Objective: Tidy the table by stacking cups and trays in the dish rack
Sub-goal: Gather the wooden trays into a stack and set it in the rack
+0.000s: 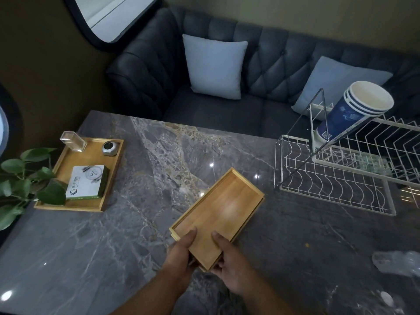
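**Wooden trays gripped at the near end by both hands over the marble table**

Wooden trays [218,214], two stacked as far as the doubled edges show, sit at the middle of the table [136,223], lying slantwise with the far end pointing toward the dish rack [336,178].

Far left, a leafy plant [25,178] overhangs the table edge. Just beside it a larger wooden tray [68,160] sits near the left edge, carrying a clear box [73,141], a small silver object [110,148] and a white and green box [87,181]. Between this tray and the held trays the marble is bare.

Left hand [179,253] comes up from the lower edge, forearm angled right, thumb laid flat on the inner floor and fingers curled under the near left corner, pinching the stack. Right hand [231,267] mirrors it: thumb on top near the near right corner, fingers wrapped under the short end. Both grips are closed on the wood. Whether the far end touches the table I cannot tell.

Right of the trays, open marble runs to the rack, which stands at the far right edge. A stack of paper cups [354,110] leans tilted in its upper tier; the lower wire shelf is free. Crumpled clear plastic [397,262] lies near the right edge.
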